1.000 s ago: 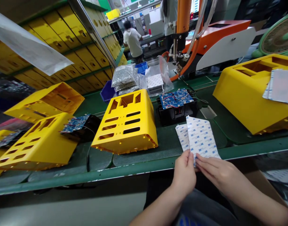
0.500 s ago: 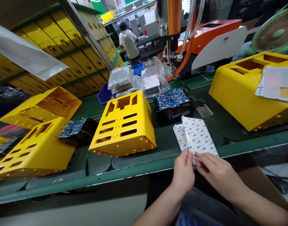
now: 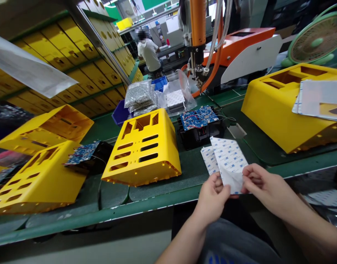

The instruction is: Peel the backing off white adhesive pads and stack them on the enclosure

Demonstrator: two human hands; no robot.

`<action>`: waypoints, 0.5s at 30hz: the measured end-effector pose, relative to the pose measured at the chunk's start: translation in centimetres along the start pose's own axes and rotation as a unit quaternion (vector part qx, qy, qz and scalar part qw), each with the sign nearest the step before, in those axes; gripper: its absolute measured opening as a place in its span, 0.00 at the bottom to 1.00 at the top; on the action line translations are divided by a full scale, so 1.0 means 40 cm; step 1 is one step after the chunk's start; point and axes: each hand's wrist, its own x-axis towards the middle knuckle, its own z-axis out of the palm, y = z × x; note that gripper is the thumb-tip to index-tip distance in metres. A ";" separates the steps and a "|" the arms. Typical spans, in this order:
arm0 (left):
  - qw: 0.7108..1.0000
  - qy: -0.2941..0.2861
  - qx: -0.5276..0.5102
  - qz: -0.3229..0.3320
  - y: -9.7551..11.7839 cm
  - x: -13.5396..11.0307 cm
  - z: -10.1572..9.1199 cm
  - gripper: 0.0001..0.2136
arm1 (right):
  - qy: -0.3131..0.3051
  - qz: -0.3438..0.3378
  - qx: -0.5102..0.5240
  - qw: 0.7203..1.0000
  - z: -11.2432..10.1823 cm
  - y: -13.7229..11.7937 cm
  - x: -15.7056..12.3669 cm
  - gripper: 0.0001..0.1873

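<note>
Sheet [image 3: 229,156] was at one o'clock of my left hand [image 3: 211,198], which pinched its lower edge, and at ten o'clock of my right hand [image 3: 264,187], which pinched its lifted backing [image 3: 233,179].

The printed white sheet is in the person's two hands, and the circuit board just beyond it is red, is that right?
Not quite: in the head view, the circuit board just beyond the sheet is blue, not red. The printed white sheet is indeed in the left hand and right hand.
</note>
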 end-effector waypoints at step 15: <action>0.997 0.075 0.001 0.005 -0.024 0.009 -0.005 0.14 | 0.023 -0.069 -0.198 0.977 -0.001 -0.008 -0.007 0.18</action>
